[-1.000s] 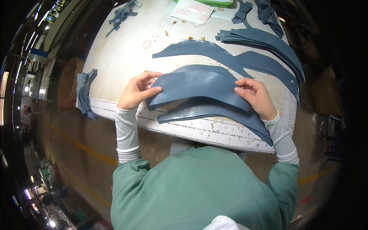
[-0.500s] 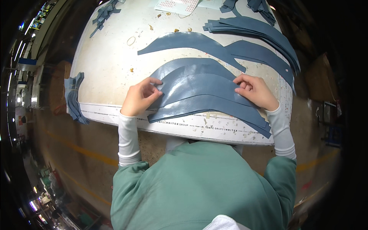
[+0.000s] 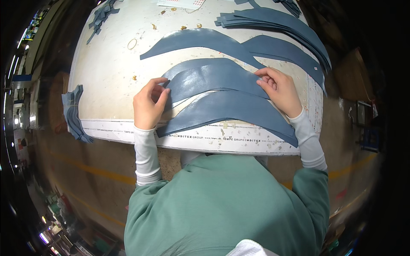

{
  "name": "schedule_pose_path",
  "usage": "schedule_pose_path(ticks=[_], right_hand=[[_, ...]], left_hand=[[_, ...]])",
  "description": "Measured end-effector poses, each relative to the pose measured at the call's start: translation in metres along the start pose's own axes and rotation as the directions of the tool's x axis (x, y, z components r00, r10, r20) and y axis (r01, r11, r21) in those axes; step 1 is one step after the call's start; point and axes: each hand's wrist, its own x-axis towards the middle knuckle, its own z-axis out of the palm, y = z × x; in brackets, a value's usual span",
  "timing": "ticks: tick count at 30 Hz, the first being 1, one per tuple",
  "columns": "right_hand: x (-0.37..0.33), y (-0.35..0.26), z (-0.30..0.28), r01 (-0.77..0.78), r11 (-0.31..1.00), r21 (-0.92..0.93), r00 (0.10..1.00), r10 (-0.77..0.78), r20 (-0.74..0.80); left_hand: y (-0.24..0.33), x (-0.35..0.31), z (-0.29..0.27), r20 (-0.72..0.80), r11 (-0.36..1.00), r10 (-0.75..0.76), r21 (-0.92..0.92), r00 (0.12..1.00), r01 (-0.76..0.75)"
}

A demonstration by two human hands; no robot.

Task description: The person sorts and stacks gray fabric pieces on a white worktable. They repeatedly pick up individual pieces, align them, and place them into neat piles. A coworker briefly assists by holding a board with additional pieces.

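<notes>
Between my two hands stretches a curved blue leather-like piece (image 3: pixel 213 79), smooth and slightly glossy. My left hand (image 3: pixel 149 104) pinches its left end between thumb and fingers. At its right end, my right hand (image 3: pixel 280 90) holds the edge in a similar pinch. The piece lies largely over another blue piece, whose far edge (image 3: pixel 188 65) shows behind it. Closer to me rests a small stack of the same curved pieces (image 3: pixel 222 106), partly over the table's front edge strip. A pale gap separates part of this stack from the held piece.
Beyond my hands lie a single curved piece (image 3: pixel 196 40), another at the right (image 3: pixel 286 51) and a fanned stack (image 3: pixel 273 21). Bundled blue strips (image 3: pixel 74 113) hang over the table's left edge; more (image 3: pixel 102 19) lie far left. A rubber band (image 3: pixel 132 44) is on the white table (image 3: pixel 106 85).
The held piece has moved away from me, off the near stack, and now covers more of the piece behind it. Both hands keep their pinch. The whole view has shifted slightly.
</notes>
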Motion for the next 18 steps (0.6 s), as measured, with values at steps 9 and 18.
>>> schedule_pose_path(ticks=[9,18], right_hand=[[-0.005,-0.004,-0.008,-0.045,0.981,-0.191,0.997,0.055,0.049],[-0.057,-0.036,-0.056,-0.015,0.996,-0.087,0.990,0.003,-0.138]], left_hand=[[0.001,-0.002,-0.004,0.153,0.987,-0.122,0.121,0.981,0.104],[0.037,-0.020,-0.021,0.070,0.982,0.119,-0.153,0.990,-0.107]])
